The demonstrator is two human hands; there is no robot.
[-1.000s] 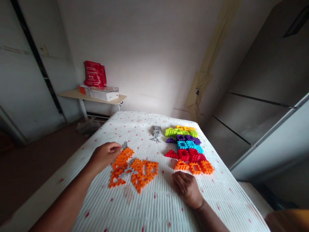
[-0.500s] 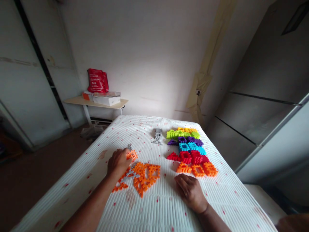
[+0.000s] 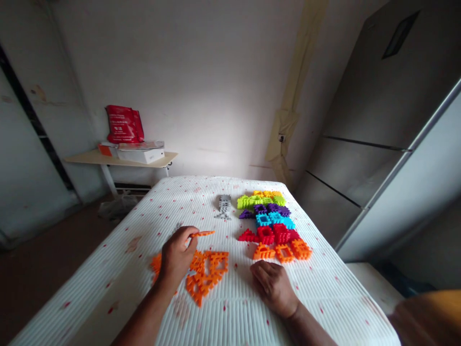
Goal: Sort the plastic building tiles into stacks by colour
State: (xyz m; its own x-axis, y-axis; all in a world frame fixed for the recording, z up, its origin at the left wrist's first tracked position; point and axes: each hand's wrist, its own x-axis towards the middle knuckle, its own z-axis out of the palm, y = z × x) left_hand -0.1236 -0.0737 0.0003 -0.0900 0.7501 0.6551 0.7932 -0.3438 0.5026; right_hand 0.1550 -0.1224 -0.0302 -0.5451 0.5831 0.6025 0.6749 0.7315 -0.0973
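My left hand (image 3: 179, 252) pinches the end of a flat orange building-block piece (image 3: 205, 233), held nearly level just above the surface. Below and around that hand lie several loose orange pieces (image 3: 213, 278), partly hidden by it, with a bit of a grey piece (image 3: 190, 273) among them. My right hand (image 3: 276, 287) rests with curled fingers on the cover, and no piece shows in it. Just beyond it sit stacked orange blocks (image 3: 284, 253), then red blocks (image 3: 265, 235), light blue blocks (image 3: 262, 219), purple blocks (image 3: 260, 209), lime green blocks (image 3: 252, 201) and yellow blocks (image 3: 268, 193).
A grey stack of pieces (image 3: 225, 203) stands left of the coloured rows. The white ribbed cover (image 3: 201, 197) has red specks. At the back left, a small table (image 3: 86, 158) bears a red bag (image 3: 124, 125) and a white box (image 3: 142, 155). A grey cabinet (image 3: 360, 120) rises at right.
My left hand has moved right to the orange pieces, picked one up and carried it slightly right, tilting it flat. My right hand stays in place. The camera view has shifted a little.
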